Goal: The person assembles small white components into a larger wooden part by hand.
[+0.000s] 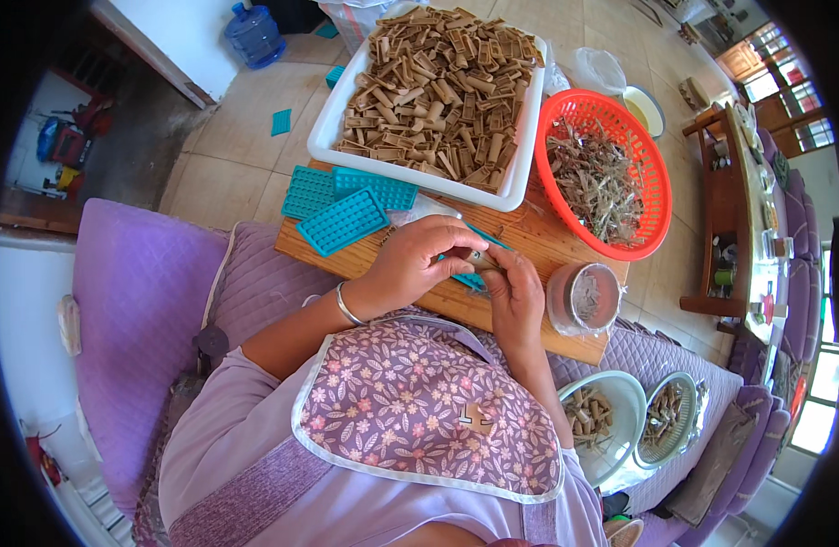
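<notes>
My left hand, with a silver bangle at its wrist, and my right hand meet above the wooden table's near side. Their thumbs and fingertips close on a small pale brown piece, mostly hidden by the fingers, so its exact kind is unclear. Beneath them part of a teal ridged tray shows. Several more teal gridded trays lie overlapping to the left of my hands. To the right stands a clear round tub with small translucent bits inside.
A white bin heaped with brown half-tube pieces fills the table's far side. Beside it, a red basket holds clear, thin slivers. Two pale bowls, one nearer and one farther right, rest on the purple quilted seat.
</notes>
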Demonstrator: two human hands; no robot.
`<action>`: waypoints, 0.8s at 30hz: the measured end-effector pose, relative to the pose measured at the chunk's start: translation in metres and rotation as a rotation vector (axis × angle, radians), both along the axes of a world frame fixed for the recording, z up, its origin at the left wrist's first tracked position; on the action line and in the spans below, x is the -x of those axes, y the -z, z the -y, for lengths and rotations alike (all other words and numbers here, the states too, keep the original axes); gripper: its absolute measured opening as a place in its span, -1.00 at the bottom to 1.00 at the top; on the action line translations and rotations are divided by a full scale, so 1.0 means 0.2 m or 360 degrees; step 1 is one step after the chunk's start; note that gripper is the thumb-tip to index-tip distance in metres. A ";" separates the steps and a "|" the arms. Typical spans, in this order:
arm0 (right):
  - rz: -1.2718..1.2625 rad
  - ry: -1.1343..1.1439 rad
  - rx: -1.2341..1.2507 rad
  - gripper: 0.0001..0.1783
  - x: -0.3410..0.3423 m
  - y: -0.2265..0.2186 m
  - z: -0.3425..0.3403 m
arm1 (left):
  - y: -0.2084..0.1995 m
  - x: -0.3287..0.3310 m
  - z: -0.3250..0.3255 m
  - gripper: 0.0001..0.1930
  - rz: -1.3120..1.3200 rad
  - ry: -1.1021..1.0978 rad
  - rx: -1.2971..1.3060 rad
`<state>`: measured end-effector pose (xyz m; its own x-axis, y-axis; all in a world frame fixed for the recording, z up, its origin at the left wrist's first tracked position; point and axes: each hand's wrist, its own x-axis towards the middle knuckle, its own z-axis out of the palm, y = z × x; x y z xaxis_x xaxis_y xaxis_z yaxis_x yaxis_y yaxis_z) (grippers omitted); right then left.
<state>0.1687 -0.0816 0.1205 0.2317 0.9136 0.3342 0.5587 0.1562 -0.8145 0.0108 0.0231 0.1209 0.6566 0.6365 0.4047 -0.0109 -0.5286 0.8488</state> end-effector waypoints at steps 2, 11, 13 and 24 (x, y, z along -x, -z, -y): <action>-0.0002 0.0032 0.0039 -0.71 0.02 0.00 0.02 | -0.01 0.00 0.01 -0.72 -0.0080 -0.0016 -0.0135; 0.0024 0.0164 0.0014 -0.68 0.04 0.18 0.13 | 0.27 -0.03 0.19 -0.78 0.0096 0.0010 0.0845; 0.0075 0.0060 0.0251 -0.63 0.01 0.11 0.11 | 0.29 -0.04 0.18 -0.75 0.0231 0.0156 0.1331; 0.0660 0.0841 0.0376 -0.78 -0.59 0.07 0.21 | 0.23 0.02 0.10 -0.75 0.0695 0.0437 0.2261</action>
<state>0.2877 -0.1227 0.1074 0.5605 0.7729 0.2974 0.7821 -0.3759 -0.4971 0.0074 0.0025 0.0744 0.8111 0.5360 -0.2342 -0.3491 0.7648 0.5415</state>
